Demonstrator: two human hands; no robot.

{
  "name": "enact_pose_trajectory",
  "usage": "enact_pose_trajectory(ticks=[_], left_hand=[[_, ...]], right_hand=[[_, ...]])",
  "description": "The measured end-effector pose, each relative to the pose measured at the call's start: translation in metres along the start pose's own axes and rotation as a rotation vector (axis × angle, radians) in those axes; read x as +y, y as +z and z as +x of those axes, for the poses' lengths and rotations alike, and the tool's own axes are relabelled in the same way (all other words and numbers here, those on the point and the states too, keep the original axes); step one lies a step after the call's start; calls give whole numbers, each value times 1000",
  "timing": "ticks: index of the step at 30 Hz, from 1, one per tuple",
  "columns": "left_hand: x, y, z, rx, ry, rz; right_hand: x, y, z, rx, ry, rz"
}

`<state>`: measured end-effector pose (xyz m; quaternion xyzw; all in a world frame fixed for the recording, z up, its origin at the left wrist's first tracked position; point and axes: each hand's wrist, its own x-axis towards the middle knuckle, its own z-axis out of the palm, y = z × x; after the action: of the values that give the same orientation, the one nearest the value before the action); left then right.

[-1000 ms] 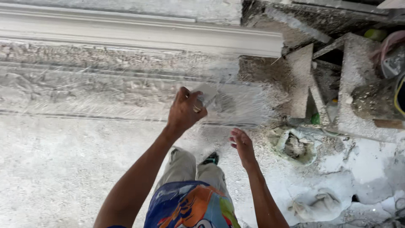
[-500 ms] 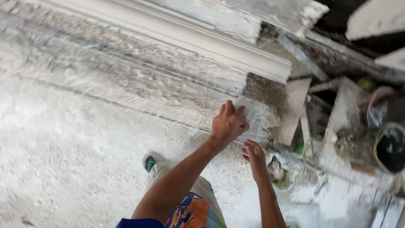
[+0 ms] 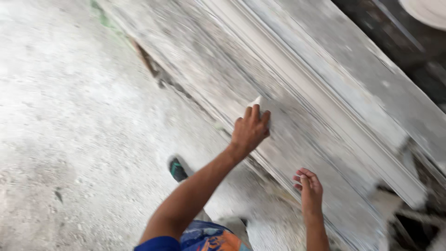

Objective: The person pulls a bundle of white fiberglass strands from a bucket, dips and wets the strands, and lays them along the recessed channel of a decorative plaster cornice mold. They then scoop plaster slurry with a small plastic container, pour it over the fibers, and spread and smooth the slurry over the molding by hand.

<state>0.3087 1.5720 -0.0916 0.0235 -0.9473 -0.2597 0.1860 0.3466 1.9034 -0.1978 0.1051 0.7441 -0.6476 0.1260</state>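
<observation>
1. Head view: the left hand (image 3: 250,131) pressed a small white pad (image 3: 256,102) against the long grey moulded slab (image 3: 325,116), fingers curled over the pad
2. The right hand (image 3: 308,187) hung loose and holding nothing, just below that slab's lower edge
3. A dark shoe (image 3: 176,169) stood on the dusty floor (image 3: 69,139) beside the slab

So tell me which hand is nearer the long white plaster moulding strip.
Left. The left hand presses a small white pad against the worn grey bench surface just below the long white plaster moulding strip; the right hand hangs open, lower down and farther away.
</observation>
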Motion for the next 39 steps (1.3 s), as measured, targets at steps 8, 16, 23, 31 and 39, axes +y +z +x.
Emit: enact_pose_trajectory(ticks=[8, 16, 23, 31, 39], left_hand=[[-227, -101, 73, 87, -62, -89], [-420, -217, 153, 62, -89, -91], [-658, -291, 254, 107, -98, -22], [-884, -411, 368, 48, -145, 39], [-1142, -503, 482, -12, -197, -93]], right_hand=[[-90, 288, 80, -103, -127, -83], [-155, 542, 152, -226, -155, -116], [-202, 807, 256, -209, -302, -119], [-303, 1070, 335, -364, -660, -565], [-353, 1295, 415, -511, -942, -1089]])
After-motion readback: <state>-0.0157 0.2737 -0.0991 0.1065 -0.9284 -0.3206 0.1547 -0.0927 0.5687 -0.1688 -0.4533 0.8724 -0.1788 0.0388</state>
